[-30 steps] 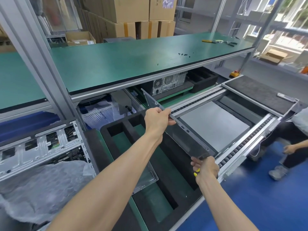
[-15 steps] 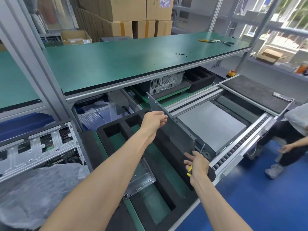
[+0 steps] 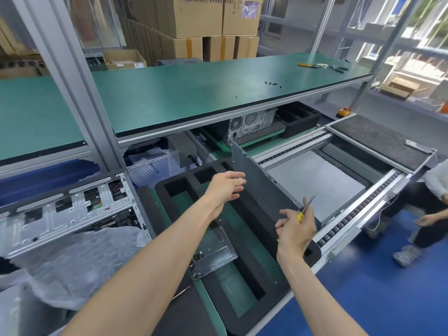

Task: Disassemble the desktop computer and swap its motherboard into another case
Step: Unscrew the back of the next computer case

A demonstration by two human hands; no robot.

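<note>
Side panel: the grey metal side panel (image 3: 261,187) stands on its long edge in the black foam tray (image 3: 244,241), along the tray's right side next to the roller conveyor (image 3: 358,214). We judge it has been parked upright there so that it is off the case and out of the way.
Left hand: our left hand (image 3: 224,187) hangs just beside the panel's upper edge with its fingers spread and loose. It grips nothing, and we cannot tell whether the fingertips touch the metal.
Right hand: our right hand (image 3: 297,230) is near the panel's near end. It pinches the yellow-handled screwdriver (image 3: 306,207) between thumb and fingers, shaft pointing up and away, while the other fingers fan out free of the panel.
Open case: a bare computer chassis (image 3: 68,209) lies at the left edge of the lower level, partly under plastic wrap (image 3: 80,260).
Other computer: a closed desktop tower (image 3: 252,124) sits under the green surface (image 3: 206,93), at the back of the conveyor.
Screws: small dark screws (image 3: 274,83) lie loose toward the surface's right end.
Clear tray: a clear plastic tray (image 3: 215,253) rests inside the foam tray, near its front.
</note>
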